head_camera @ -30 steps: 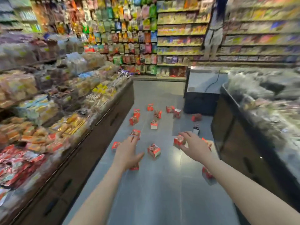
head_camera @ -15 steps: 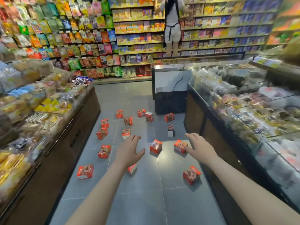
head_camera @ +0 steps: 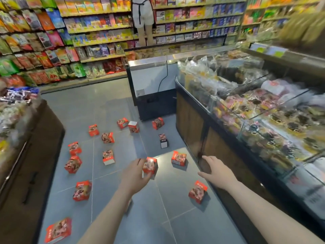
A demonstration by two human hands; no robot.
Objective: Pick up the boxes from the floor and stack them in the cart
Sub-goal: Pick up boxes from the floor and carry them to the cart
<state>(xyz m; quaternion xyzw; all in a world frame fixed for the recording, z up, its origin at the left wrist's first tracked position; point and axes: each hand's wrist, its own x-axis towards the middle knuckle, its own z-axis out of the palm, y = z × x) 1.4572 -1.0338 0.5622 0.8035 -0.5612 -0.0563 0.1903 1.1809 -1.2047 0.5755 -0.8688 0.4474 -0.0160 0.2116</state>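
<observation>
Left grip (head_camera: 134, 175): reaching forward over the floor, fingers curved beside a red box (head_camera: 150, 165); contact with the box likely, though whether it is truly held or merely overlapped from this viewpoint cannot be told.
Right grip (head_camera: 217, 171): extended forward, fingers straight and relaxed, holding nothing; set against the dark base of the display counter (head_camera: 193, 124) at right.
Nearest box: just right of the left grip's fingertips, upright, between the two grips.
Neighbouring box (head_camera: 178, 158): on the floor slightly farther and right of the first, left of the right grip and apart from it.
Near-right box (head_camera: 198, 191): on the floor, nearer than the right grip and just left of the right forearm.
Other boxes: scattered over the grey tiled floor (head_camera: 105, 106), left of and beyond the left grip; one (head_camera: 82, 190) near left, one (head_camera: 59, 229) nearest at lower left, several farther off toward a chest freezer (head_camera: 149, 80).
Surroundings: stocked shelves (head_camera: 88, 41) along the far wall; a person's legs (head_camera: 143, 23) at the far shelves.
</observation>
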